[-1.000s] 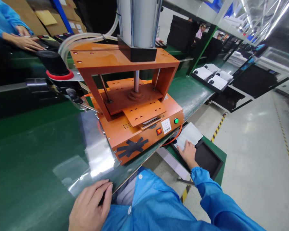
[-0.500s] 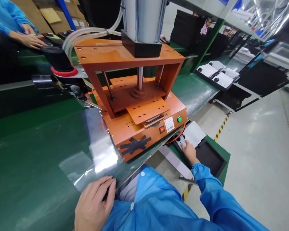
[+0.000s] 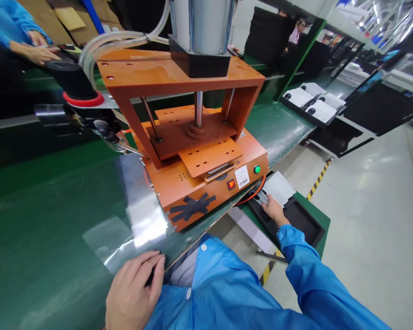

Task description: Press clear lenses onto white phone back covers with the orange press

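And the right hand [image 3: 274, 211] pinches a flat silvery-grey piece [image 3: 262, 197], not yet clear of the black rectangular tray [image 3: 304, 224] beside the green tabletop [image 3: 55, 247]'s front edge, where the left hand [image 3: 134, 288] rests half-curled, seemingly empty.

the press [image 3: 168, 146] is bright orange, with a black tape star [image 3: 192, 208] on its front, a white label [image 3: 242, 177] printed in dark marks, a green button [image 3: 257, 169] and a glowing red switch [image 3: 231, 184]. its cylinder [image 3: 211, 27] is silvery grey over a black block [image 3: 199, 66]. the bench [image 3: 55, 206] is deep green. the coat [image 3: 234, 288] is plain blue with white buttons [image 3: 203, 248]. the tray [image 3: 304, 222] is black, the sheet [image 3: 278, 188] white, the part [image 3: 262, 198] grey and black. the floor [image 3: 371, 206] is pale grey, its tape [image 3: 318, 178] striped yellow and black.
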`<state>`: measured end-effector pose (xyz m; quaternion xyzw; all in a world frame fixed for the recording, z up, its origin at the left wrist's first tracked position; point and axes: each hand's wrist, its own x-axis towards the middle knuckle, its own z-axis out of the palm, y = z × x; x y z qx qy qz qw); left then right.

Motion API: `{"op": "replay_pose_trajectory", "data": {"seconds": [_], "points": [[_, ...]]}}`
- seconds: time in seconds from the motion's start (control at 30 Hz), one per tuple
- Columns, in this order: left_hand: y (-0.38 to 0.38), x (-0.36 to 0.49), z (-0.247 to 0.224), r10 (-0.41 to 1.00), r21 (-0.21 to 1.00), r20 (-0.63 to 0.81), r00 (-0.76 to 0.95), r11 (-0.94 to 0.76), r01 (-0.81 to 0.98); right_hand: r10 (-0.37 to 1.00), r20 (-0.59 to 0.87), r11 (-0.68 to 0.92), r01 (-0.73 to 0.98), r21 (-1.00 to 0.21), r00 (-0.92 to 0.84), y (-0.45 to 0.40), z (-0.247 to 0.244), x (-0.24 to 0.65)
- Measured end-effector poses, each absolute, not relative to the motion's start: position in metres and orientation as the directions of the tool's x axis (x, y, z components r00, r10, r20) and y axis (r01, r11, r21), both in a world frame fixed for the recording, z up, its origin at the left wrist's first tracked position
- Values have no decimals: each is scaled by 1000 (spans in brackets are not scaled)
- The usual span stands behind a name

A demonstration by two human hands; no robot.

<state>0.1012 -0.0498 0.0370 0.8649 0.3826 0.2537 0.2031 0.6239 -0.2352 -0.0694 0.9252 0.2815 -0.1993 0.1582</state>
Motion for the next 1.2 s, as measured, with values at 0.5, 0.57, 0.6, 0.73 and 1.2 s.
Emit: {"op": "replay_pose_trajectory", "data": {"seconds": [0.5,0.57,0.6,0.73,1.2], "points": [[-49,101,33,742,525,298,600,-653,547,743,-85,-651,746,140,664,-261,-91,605],[-49,101,33,745,528,300,596,-650,547,754,-47,-642,750,156,655,-265,-100,602],[-49,101,33,749,529,301,590,-646,550,757,-39,-640,751,162,653,-266,-105,601],[-51,101,33,759,529,293,581,-635,562,751,-37,-643,743,186,659,-266,-118,600],[-58,114,40,840,653,152,520,-480,585,857,272,-425,898,-110,439,-224,-97,576]]}}
